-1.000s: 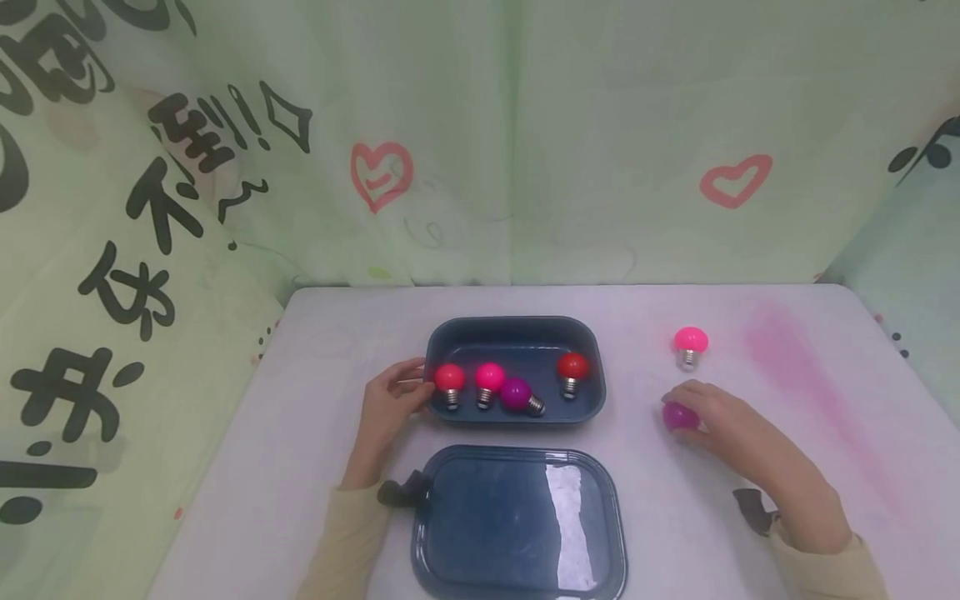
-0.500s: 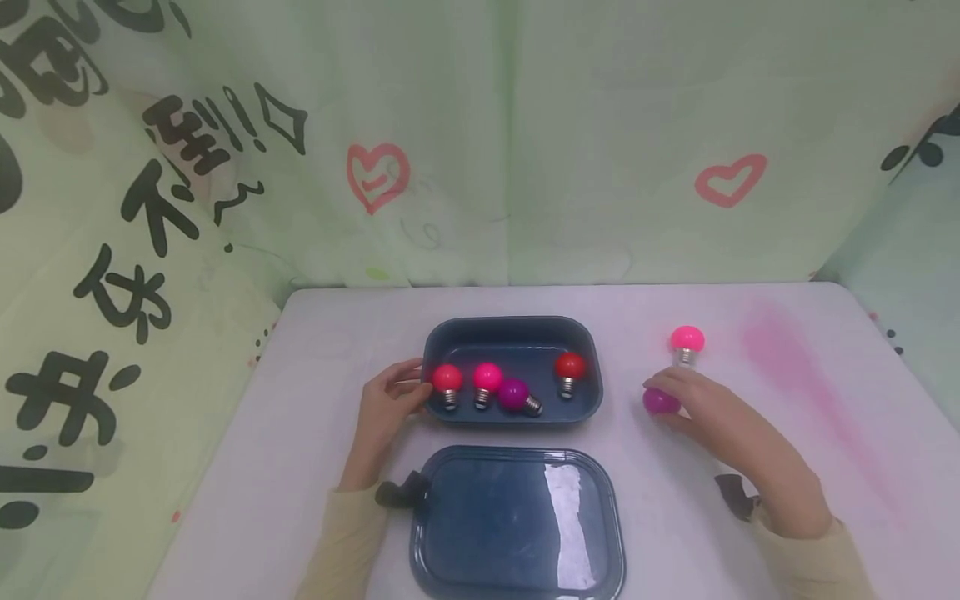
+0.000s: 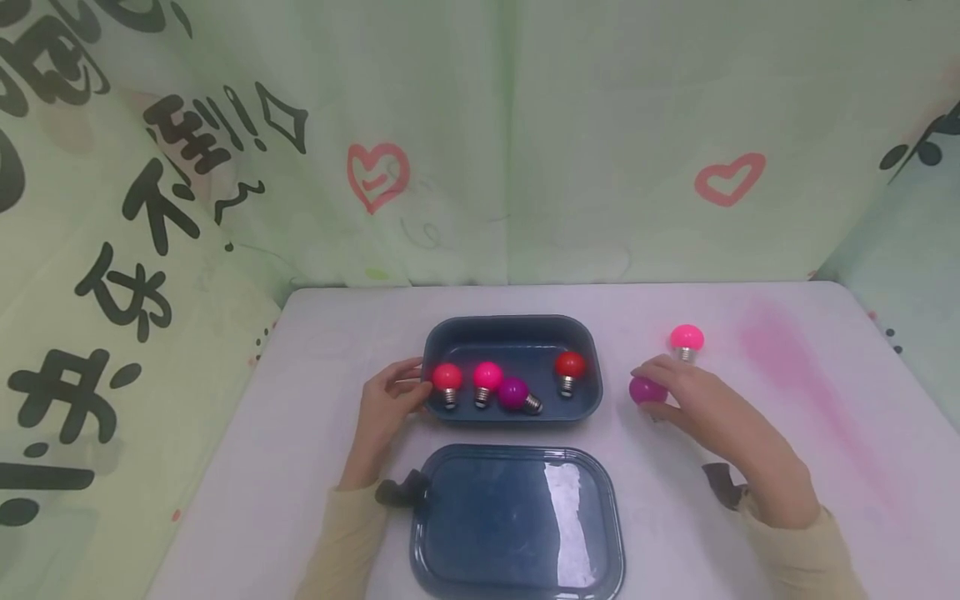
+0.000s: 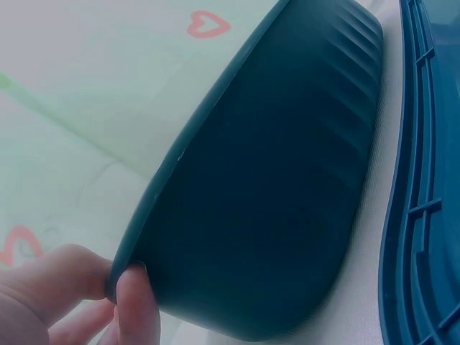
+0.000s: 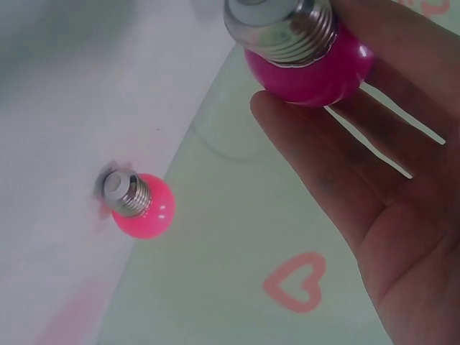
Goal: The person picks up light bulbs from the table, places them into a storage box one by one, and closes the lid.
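Note:
My right hand [image 3: 697, 404] holds a purple light bulb [image 3: 647, 390] between thumb and fingers, right of the dark blue container [image 3: 517, 330]. In the right wrist view the bulb's silver screw base [image 5: 287, 32] points toward the camera. At the container's left end my left hand [image 3: 388, 408] pinches the rim, thumb on one side and fingers on the other; the left wrist view shows the container's outer wall [image 4: 244, 194]. Inside lie a red-pink bulb [image 3: 447, 377], a pink bulb [image 3: 487, 377], a purple bulb [image 3: 513, 393] and, apart at the right, a red bulb [image 3: 570, 365].
Another pink bulb [image 3: 686, 337] stands on its base on the white table [image 3: 345, 333], just beyond my right hand. A dark blue lid [image 3: 495, 525] lies in front of the container. Pale green cloth [image 3: 600, 167] hangs behind and at the sides.
My right hand has moved left with the purple bulb, closer to the container. The left hand stays at the container's rim.

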A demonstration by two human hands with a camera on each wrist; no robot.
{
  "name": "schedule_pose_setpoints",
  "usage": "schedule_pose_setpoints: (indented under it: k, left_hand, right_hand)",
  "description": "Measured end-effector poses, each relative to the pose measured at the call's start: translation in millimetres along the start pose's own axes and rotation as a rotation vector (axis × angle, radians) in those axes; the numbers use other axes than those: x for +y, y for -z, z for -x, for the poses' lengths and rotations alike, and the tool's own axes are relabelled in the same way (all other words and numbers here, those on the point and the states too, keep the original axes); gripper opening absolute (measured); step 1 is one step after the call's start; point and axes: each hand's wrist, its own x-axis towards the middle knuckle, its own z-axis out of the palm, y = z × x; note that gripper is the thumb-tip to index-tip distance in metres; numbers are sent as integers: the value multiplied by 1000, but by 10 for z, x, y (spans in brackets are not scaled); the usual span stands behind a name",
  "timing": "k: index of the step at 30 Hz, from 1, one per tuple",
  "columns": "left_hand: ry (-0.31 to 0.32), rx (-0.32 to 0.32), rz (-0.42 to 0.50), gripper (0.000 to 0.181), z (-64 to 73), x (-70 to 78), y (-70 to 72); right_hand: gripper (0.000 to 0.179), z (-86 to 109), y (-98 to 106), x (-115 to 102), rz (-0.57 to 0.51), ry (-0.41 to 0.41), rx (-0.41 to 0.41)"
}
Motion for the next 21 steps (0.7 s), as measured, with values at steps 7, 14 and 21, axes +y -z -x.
schedule_pose_setpoints:
  k: [7, 14, 21]
  left_hand:
    - [6, 0, -7, 44, 17, 24, -6]
    - [-3, 4, -8, 44, 9, 19, -6]
    - [-31, -6, 25, 43, 8, -8, 0]
  right_hand:
    - [49, -42, 46, -86, -3, -22, 8]
    - [50, -104, 95, -187, -17, -22, 12]
    - [52, -171, 103, -268, -37, -10, 14]
